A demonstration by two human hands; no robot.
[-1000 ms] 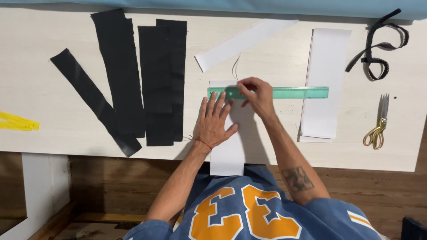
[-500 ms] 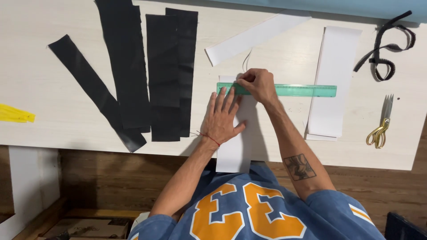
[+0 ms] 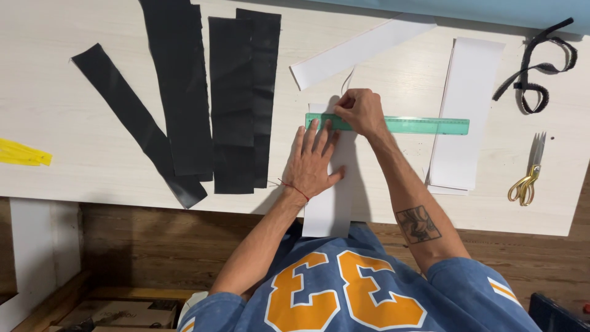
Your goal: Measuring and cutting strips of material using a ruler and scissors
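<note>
On the pale table (image 3: pixel 74 147), black fabric strips (image 3: pixel 230 98) lie left. A white strip (image 3: pixel 332 203) overhangs the near edge; the left hand (image 3: pixel 313 163) presses flat, fingers spread, on it. The right hand (image 3: pixel 362 110), fingers curled, pinches the green ruler (image 3: pixel 418 125) across it. Scissors (image 3: pixel 528 175) lie right.

I see a pale wood-grain table (image 3: pixel 74 123) under even light. Below its front edge runs a brown wooden plank floor (image 3: pixel 153 246), with a white table leg (image 3: pixel 31 246) and cardboard boxes (image 3: pixel 123 313) at lower left.

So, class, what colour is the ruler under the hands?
Translucent green ruler, clearest in the head view.
</note>
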